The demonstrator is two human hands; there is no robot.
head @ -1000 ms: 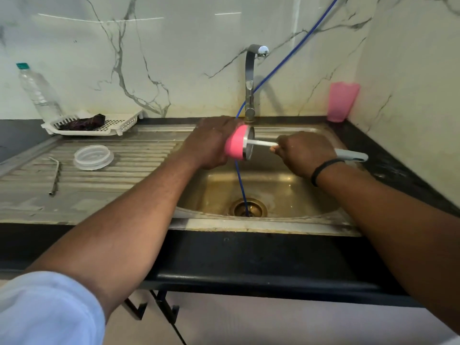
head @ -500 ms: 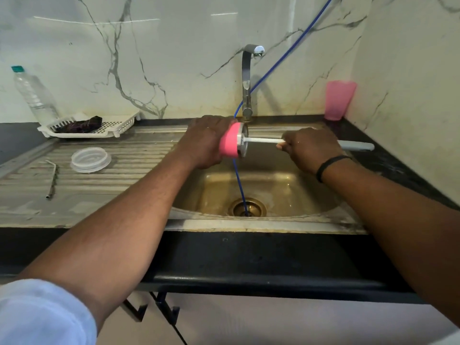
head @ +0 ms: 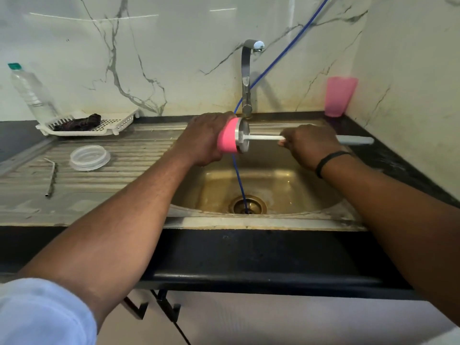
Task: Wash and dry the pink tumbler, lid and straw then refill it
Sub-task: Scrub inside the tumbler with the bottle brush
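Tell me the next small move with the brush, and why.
Probably push the brush back into the pink tumbler: the left hand holds it sideways over the sink, the right hand grips the handle, and much of the shaft shows outside the rim.

A black countertop [head: 249, 247] is carrying a steel sink [head: 273, 221] whose ribbed drainboard [head: 124, 160] is holding a clear lid [head: 89, 157], a metal straw [head: 51, 177] and a white tray [head: 112, 125], while a pink cup [head: 339, 95] is standing in the corner.

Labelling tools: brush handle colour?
Grey grip, white shaft on the brush handle; head view.
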